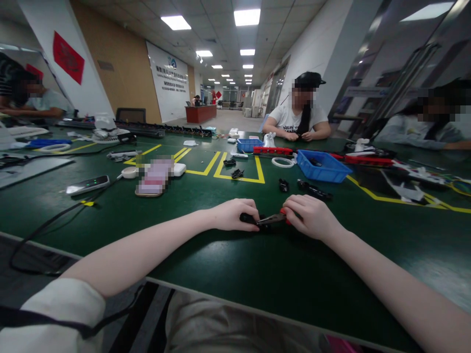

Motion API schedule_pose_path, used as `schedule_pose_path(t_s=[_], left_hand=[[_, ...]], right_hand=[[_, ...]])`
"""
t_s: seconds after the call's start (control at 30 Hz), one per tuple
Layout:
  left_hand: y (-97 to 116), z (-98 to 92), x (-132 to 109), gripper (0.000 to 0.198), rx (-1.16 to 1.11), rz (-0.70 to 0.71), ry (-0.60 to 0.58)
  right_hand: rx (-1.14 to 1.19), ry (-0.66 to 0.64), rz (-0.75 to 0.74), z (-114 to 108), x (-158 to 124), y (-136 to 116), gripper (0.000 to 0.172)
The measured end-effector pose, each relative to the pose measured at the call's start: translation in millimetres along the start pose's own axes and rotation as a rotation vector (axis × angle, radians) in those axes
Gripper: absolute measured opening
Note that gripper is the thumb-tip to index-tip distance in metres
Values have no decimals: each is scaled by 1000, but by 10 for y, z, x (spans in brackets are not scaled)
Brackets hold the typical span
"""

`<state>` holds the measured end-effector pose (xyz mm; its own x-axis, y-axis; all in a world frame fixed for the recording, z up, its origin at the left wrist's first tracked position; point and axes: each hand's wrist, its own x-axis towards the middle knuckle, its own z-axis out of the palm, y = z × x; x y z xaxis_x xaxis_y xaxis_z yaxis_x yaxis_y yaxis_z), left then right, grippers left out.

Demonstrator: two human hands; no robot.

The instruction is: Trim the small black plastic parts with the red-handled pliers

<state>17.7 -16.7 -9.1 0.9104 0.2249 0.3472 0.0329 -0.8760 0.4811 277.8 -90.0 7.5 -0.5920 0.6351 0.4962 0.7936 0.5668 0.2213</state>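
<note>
My left hand [235, 214] is closed around a small black plastic part [248, 218] low over the green table [221, 260]. In my right hand [312, 215] is a pair of needle-nose pliers [271, 219] with red handles, mostly hidden by my fingers. The pliers point left, and their tip meets the black part near my left fingertips. Whether the jaws grip it, I cannot tell. Beyond my right hand lie a longer black part [314, 189] and a short black piece [283, 185]. Two small black pieces [237, 173] rest farther off, by the yellow tape lines.
A blue bin [323, 166] stands beyond my right hand, with a white ring [282, 162] beside it. To the left lie a phone [152, 179], a white case [179, 169] and a handheld device [87, 185] near a black cable [62, 213]. A person [300, 110] sits across the table.
</note>
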Motion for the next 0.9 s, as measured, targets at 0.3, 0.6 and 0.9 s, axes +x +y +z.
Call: schedule_pose_path(t_s=[0.3, 0.6, 0.9], left_hand=[[20, -1, 6, 17, -9, -27, -5], [65, -34, -4, 24, 63, 3, -31], [53, -25, -14, 24, 76, 14, -38]], right_hand=[[-31, -4, -9, -49, 0, 63, 25], [-25, 5, 1, -30, -30, 100, 25], [-6, -22, 36, -32, -33, 78, 28]])
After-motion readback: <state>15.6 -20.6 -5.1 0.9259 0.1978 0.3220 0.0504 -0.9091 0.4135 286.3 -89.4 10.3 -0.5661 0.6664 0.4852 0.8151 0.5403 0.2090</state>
